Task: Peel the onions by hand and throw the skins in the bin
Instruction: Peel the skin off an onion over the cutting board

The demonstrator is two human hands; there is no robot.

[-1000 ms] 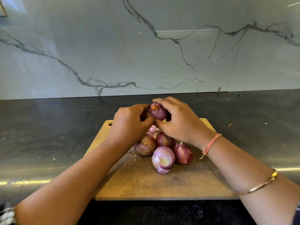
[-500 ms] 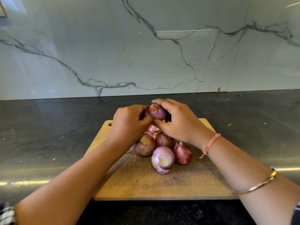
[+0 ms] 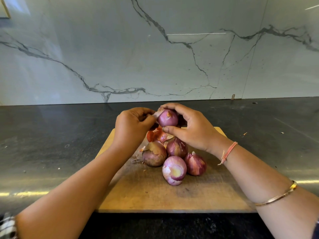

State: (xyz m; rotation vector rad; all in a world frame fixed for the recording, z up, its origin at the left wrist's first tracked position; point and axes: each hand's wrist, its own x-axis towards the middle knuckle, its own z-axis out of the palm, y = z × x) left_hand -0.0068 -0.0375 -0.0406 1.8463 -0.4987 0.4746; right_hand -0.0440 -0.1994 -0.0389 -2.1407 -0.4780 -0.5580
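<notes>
- The right hand [image 3: 191,128] grips the held onion [image 3: 167,118] in the air above the far half of the board [image 3: 155,195]. Its fingers curl over the onion's top and far side, and its thumb presses in from below.
- The left hand [image 3: 133,126] pinches a pale flap of skin [image 3: 158,113] between thumb and curled fingers. The flap stands out from the held onion's upper left.
- The held onion is purple and glossy, with a small orange scrap stuck near its top.
- Loose skins [image 3: 156,135], orange-red and pink, lie on the board under the two hands.
- Four more onions sit in a tight cluster near the board's middle, just near of the loose skins.
- The brown onion [image 3: 154,154] is on the left and touches the middle onion [image 3: 177,148] beside it.
- The peeled onion [image 3: 174,170] is nearest, pale purple, with a yellow-white end turned towards the camera.
- The right onion [image 3: 196,163] leans against the peeled onion, with dry skin flaking at its tip.
- Small skin crumbs lie on the board left of the brown onion.
- The board is wooden and lies on a dark counter [image 3: 51,144], with its near edge close to the counter's near edge.
- A grey-veined marble wall [image 3: 155,57] rises behind the counter.
- The right wrist wears a pink thread [image 3: 228,151], and a gold bangle [image 3: 276,197] sits further up that forearm.
</notes>
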